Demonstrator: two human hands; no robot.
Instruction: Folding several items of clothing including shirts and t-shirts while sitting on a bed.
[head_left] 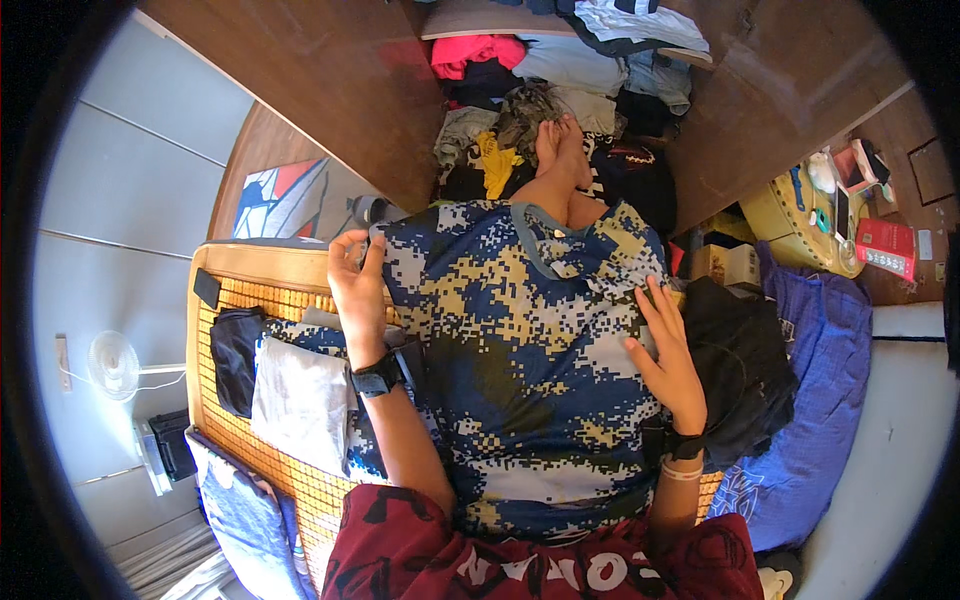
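A blue, grey and yellow pixel-camouflage T-shirt [520, 370] lies spread across my lap, its grey-blue neckline toward my feet. At its upper left corner my left hand [358, 285] has bent fingers and a thumb drawn close together, closed on the shirt's edge. My right hand [668, 350] rests flat on the right side of the shirt, fingers stretched out and open. Close to the left forearm, folded clothes lie on the beaded mat, among them a light grey garment [300, 400] and a black garment [237, 355].
Ahead, an open brown wardrobe [800, 70] holds heaped clothes around my bare feet [562, 150]. To the right are a dark clothing pile [735, 370], a blue-purple cloth [820, 400] and a yellow stool [800, 225] bearing small items. A white fan [112, 366] stands far left.
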